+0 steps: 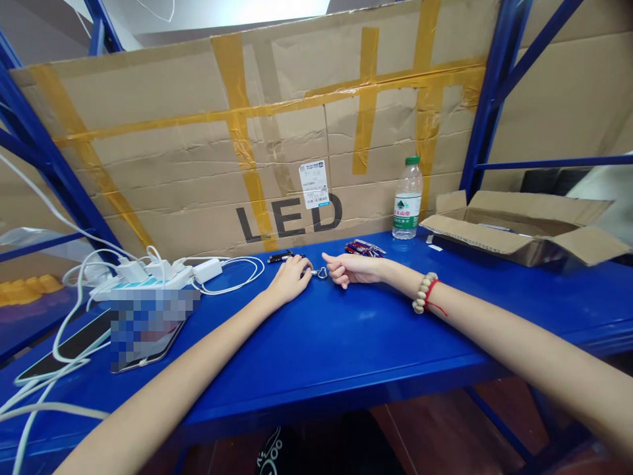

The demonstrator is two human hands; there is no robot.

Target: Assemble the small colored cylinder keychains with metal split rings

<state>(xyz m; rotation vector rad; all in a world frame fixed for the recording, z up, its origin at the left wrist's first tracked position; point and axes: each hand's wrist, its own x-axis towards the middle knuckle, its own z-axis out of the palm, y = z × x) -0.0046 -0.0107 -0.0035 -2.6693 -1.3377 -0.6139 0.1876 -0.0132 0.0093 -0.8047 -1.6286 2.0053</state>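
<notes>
A small metal clasp with a ring (322, 272) lies at the blue tabletop, its near end under the fingers of my left hand (291, 278). Those fingers are bent down and closed on it. My right hand (346, 269) is just to the right of the ring, apart from it, with the fingers curled and the thumb raised; the inside of the palm is hidden. Behind the right hand is a pile of slim red and purple metallic pieces (366, 248), kind unclear. Thin black items (279, 256) lie behind my left hand.
A green-capped plastic bottle (407, 201) stands at the back right, beside an open cardboard box (519, 227). On the left are a power strip (143, 287) with white cables and two phone-like devices (69, 346). A large cardboard sheet (188, 178) rises behind.
</notes>
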